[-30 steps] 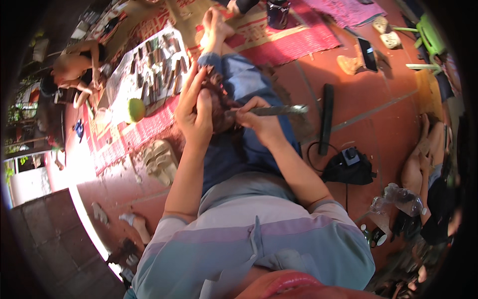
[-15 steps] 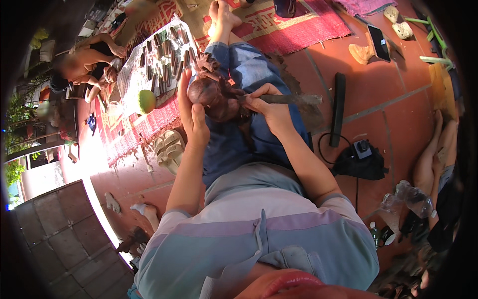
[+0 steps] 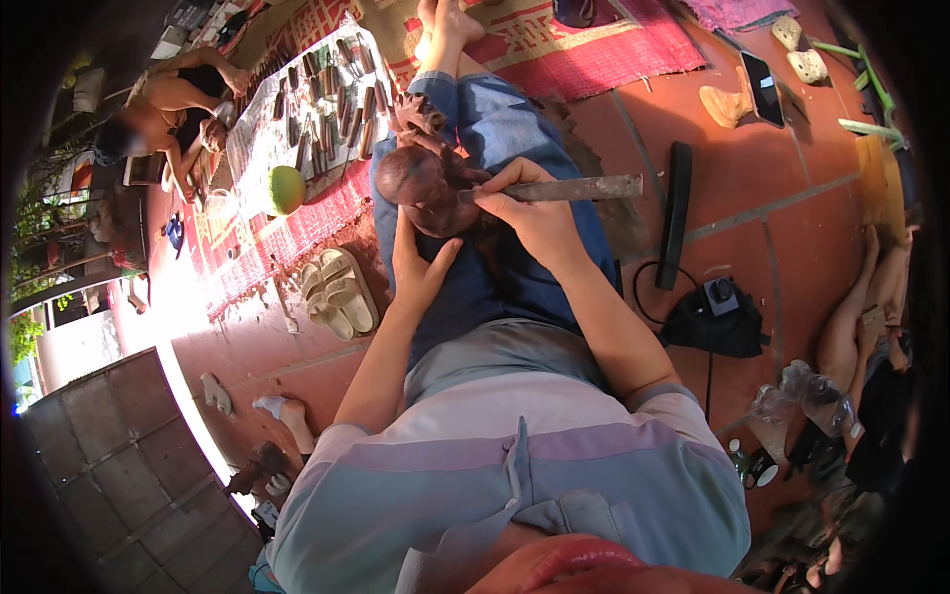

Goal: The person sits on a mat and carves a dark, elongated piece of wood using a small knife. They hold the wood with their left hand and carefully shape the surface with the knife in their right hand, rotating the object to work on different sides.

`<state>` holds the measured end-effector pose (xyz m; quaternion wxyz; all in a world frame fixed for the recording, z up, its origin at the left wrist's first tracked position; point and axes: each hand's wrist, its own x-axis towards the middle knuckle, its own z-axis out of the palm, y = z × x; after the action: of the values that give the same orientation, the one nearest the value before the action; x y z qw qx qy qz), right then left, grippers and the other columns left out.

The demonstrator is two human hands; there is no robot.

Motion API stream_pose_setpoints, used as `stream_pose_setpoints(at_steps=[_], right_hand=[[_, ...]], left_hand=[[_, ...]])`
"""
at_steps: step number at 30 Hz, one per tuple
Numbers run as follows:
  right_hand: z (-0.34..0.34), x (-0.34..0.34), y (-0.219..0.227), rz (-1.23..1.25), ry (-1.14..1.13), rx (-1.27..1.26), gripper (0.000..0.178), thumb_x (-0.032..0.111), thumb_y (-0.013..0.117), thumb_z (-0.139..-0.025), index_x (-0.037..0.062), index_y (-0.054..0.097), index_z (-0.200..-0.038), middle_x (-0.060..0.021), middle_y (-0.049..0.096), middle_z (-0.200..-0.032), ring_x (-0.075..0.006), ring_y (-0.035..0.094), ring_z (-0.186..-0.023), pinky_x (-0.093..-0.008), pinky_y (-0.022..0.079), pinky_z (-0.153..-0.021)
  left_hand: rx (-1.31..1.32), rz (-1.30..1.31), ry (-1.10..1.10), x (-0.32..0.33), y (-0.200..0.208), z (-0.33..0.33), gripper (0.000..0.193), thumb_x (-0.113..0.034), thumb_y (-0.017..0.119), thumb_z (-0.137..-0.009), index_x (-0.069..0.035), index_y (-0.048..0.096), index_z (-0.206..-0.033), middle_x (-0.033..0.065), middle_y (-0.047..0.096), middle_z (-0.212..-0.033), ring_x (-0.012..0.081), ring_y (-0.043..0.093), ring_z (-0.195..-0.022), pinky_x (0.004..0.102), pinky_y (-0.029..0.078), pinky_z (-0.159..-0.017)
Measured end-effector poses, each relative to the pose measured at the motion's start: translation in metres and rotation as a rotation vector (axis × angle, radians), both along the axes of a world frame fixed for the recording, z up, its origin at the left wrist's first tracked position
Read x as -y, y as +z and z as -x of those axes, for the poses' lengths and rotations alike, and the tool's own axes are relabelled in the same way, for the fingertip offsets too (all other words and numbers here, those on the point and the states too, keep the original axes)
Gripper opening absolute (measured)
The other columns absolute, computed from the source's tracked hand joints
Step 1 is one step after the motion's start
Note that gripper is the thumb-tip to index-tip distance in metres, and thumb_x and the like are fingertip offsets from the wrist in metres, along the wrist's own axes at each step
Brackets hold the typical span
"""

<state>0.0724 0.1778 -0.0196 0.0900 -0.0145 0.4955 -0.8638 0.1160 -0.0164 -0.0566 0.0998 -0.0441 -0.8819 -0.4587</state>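
A dark reddish-brown wooden carving [image 3: 411, 178], with a smooth round head and a ragged, leafy far end, rests on my jeans between my thighs. My left hand [image 3: 421, 272] supports its near left side; the fingers go under the wood, partly hidden, and the thumb points toward its lower edge. In my right hand [image 3: 534, 213] is a long flat grey carving tool [image 3: 604, 188], pinched between thumb and fingers. Its left tip meets the carving's right side, while the other end sticks out to the right past my hand.
Many carving tools [image 3: 341, 109] lie on a white sheet at far left, near a green round fruit [image 3: 287, 190]. Sandals [image 3: 338, 295], a black bar [image 3: 675, 213] and a small camera on a black pouch [image 3: 722, 292] flank me. Another person [image 3: 163, 119] sits at left.
My left hand has come down from the carving's left side to below it, its fingers now under the wood. The right hand still holds the tool against the carving.
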Motion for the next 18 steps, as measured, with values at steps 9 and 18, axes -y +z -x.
stream_pose_setpoints(at_steps=[9, 18], right_hand=[[0.011, -0.01, -0.012, 0.244, 0.079, 0.095, 0.011, -0.002, 0.062, -0.079, 0.002, 0.052, -0.078, -0.0074, 0.06, -0.081, -0.013, 0.061, -0.077, -0.025, 0.053, -0.071], [0.022, -0.015, -0.006, 0.163, 0.177, 0.174, 0.012, 0.0, 0.064, -0.078, 0.0027, 0.052, -0.078, -0.0064, 0.059, -0.079, -0.0143, 0.061, -0.077, -0.0273, 0.053, -0.071]], left_hand=[[-0.105, 0.281, 0.054, -0.011, -0.003, 0.014, 0.063, -0.024, 0.08, -0.062, -0.001, 0.05, -0.112, 0.0152, 0.055, -0.11, 0.0322, 0.051, -0.105, 0.0391, 0.041, -0.089], [-0.128, 0.285, 0.071, -0.014, -0.007, 0.013, 0.063, -0.022, 0.08, -0.061, -0.001, 0.05, -0.112, 0.0158, 0.055, -0.11, 0.0335, 0.052, -0.103, 0.0402, 0.041, -0.087]])
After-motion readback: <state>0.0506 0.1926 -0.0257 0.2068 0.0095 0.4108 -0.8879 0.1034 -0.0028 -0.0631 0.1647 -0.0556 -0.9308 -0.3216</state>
